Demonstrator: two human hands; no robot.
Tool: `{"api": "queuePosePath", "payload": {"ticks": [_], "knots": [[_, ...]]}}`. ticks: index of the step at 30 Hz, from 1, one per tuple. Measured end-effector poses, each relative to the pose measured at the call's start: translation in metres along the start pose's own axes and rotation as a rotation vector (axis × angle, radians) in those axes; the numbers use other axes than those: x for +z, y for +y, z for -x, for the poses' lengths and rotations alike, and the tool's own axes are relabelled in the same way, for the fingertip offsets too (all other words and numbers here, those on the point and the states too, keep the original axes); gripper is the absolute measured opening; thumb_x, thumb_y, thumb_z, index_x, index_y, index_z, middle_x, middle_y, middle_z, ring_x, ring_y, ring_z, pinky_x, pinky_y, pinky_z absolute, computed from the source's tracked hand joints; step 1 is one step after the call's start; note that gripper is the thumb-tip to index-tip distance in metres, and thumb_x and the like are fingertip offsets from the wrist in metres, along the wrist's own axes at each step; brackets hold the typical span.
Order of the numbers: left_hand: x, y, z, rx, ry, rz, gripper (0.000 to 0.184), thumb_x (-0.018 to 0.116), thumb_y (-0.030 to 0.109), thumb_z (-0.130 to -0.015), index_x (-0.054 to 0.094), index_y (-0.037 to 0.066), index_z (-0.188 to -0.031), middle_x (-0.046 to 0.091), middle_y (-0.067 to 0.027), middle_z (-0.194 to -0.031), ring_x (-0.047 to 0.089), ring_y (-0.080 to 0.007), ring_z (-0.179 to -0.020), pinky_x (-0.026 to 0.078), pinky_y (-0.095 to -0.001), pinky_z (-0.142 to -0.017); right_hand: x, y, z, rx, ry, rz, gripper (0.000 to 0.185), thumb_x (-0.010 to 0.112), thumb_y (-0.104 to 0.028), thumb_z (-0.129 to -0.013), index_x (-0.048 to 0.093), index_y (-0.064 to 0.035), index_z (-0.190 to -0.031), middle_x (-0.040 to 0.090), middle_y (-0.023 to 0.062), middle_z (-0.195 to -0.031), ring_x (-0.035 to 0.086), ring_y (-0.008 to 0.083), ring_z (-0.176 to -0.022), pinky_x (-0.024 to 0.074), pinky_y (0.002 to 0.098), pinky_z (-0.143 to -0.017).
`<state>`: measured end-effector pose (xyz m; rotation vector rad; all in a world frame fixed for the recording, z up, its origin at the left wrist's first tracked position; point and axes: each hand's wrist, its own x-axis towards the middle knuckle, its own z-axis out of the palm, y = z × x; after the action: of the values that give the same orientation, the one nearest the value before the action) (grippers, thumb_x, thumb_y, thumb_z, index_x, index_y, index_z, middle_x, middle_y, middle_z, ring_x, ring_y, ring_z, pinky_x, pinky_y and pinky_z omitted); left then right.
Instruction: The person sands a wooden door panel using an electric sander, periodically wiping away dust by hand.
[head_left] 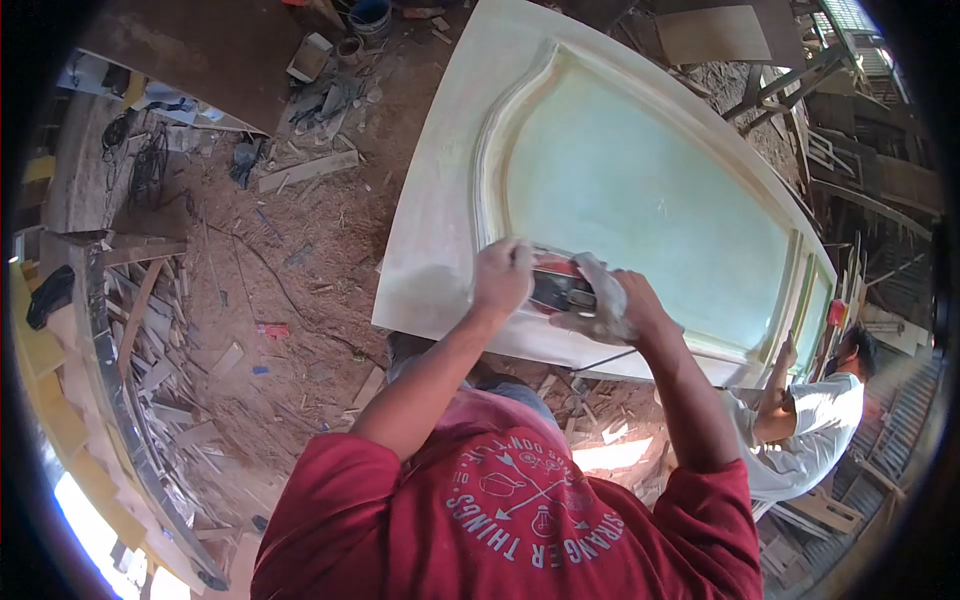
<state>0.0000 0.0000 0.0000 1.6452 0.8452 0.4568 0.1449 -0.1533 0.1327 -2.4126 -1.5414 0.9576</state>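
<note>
A large pale panel [425, 220] with a raised curved moulding and a light green inner field [640, 190] lies in front of me. At its near edge a red and black power tool [553, 283] rests on the frame. My left hand [503, 277] is closed on the tool's left end. My right hand [610, 303], dusty and pale, wraps round its right end. The tool's underside is hidden. A dark cord [605, 362] runs near my right wrist along the panel's near edge.
A co-worker in a white shirt [812, 430] is at the panel's right end, one arm raised to it. Wood scraps [310, 170] and a red object [272, 329] lie on the dusty floor. A curved wooden frame [110, 380] stands at left.
</note>
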Motion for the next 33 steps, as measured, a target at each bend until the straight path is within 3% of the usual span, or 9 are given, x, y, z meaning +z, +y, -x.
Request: {"api": "queuePosePath", "payload": {"ticks": [2,3,6,9,10,13,19,26,33], "knots": [[0.03,0.018,-0.004,0.115,0.012,-0.12,0.029,0.06,0.022,-0.105,0.076,0.0,-0.093,0.076,-0.0269,-0.089,0.075,-0.0472,-0.089,0.058,-0.0569,-0.087,0.009,0.013,0.013,0.109,-0.021,-0.092,0.099,0.094,-0.066,-0.081,0.05,-0.0132,-0.153,0.081,0.0228,-0.122,0.079,0.0471,-0.109,0.0627,0.0524,-0.093],[0.063,0.045,0.033,0.072,-0.048,-0.09,0.03,0.061,0.022,-0.105,0.076,-0.001,-0.092,0.075,-0.0271,-0.089,0.074,-0.0473,-0.089,0.057,-0.0566,-0.086,0.0,0.014,0.064,0.22,-0.068,-0.067,0.099,0.094,-0.064,-0.081,0.05,-0.013,-0.153,0.082,0.0223,-0.121,0.079,0.0473,-0.108,0.0628,0.0524,-0.093],[0.099,0.061,0.033,0.064,-0.08,-0.156,0.031,0.061,0.023,-0.104,0.076,-0.001,-0.092,0.075,-0.0277,-0.092,0.072,-0.0489,-0.094,0.057,-0.0575,-0.087,0.01,0.036,0.068,0.379,-0.011,-0.033,0.094,0.096,-0.052,-0.08,0.051,-0.0124,-0.152,0.08,0.023,-0.124,0.078,0.0471,-0.11,0.0631,0.0523,-0.093],[0.101,0.055,0.035,0.002,-0.083,-0.212,0.029,0.062,0.023,-0.104,0.078,0.0,-0.097,0.076,-0.0288,-0.098,0.072,-0.0491,-0.103,0.057,-0.0577,-0.093,0.033,0.03,0.053,0.275,0.193,-0.008,0.088,0.095,-0.043,-0.079,0.053,-0.0124,-0.151,0.075,0.0241,-0.129,0.077,0.0463,-0.113,0.0629,0.053,-0.093],[0.097,0.054,0.036,0.019,-0.061,-0.212,0.029,0.062,0.023,-0.105,0.078,0.0,-0.098,0.076,-0.029,-0.099,0.072,-0.0492,-0.104,0.057,-0.0569,-0.093,0.033,0.02,0.042,0.244,0.182,-0.046,0.073,0.088,-0.036,-0.081,0.061,-0.0098,-0.143,0.073,0.0241,-0.122,0.075,0.0482,-0.108,0.0635,0.0544,-0.091],[0.081,0.043,0.021,0.013,-0.036,-0.177,0.03,0.061,0.024,-0.108,0.077,0.0,-0.1,0.076,-0.0281,-0.101,0.073,-0.0489,-0.102,0.057,-0.0563,-0.095,0.046,0.004,0.014,0.228,0.279,0.01,0.06,0.085,-0.031,-0.082,0.064,-0.0076,-0.134,0.073,0.0234,-0.118,0.075,0.0478,-0.104,0.0633,0.0553,-0.09],[0.022,0.031,-0.003,0.21,0.301,0.011,0.021,0.06,0.019,-0.115,0.067,-0.001,-0.116,0.074,-0.0228,-0.101,0.073,-0.0429,-0.091,0.057,-0.0483,-0.084,0.02,0.01,-0.055,0.219,0.415,0.059,0.058,0.082,-0.046,-0.087,0.068,-0.0061,-0.127,0.074,0.0231,-0.117,0.075,0.0442,-0.105,0.0627,0.0537,-0.091],[-0.026,-0.029,-0.001,0.1,0.316,-0.053,0.018,0.061,0.011,-0.114,0.064,-0.004,-0.122,0.069,-0.0213,-0.107,0.07,-0.0371,-0.094,0.057,-0.0451,-0.087,-0.021,0.045,-0.143,0.313,0.611,-0.048,0.068,0.081,-0.055,-0.087,0.07,-0.0057,-0.131,0.076,0.0232,-0.115,0.076,0.0435,-0.106,0.0625,0.0534,-0.093],[-0.025,-0.024,0.006,0.121,0.275,-0.179,0.017,0.066,0.009,-0.109,0.065,-0.002,-0.123,0.071,-0.0208,-0.11,0.071,-0.0388,-0.098,0.058,-0.048,-0.089,0.003,0.028,-0.104,0.308,0.57,-0.02,0.066,0.082,-0.051,-0.087,0.07,-0.0093,-0.136,0.075,0.0219,-0.117,0.075,0.042,-0.108,0.063,0.0517,-0.092]]}}
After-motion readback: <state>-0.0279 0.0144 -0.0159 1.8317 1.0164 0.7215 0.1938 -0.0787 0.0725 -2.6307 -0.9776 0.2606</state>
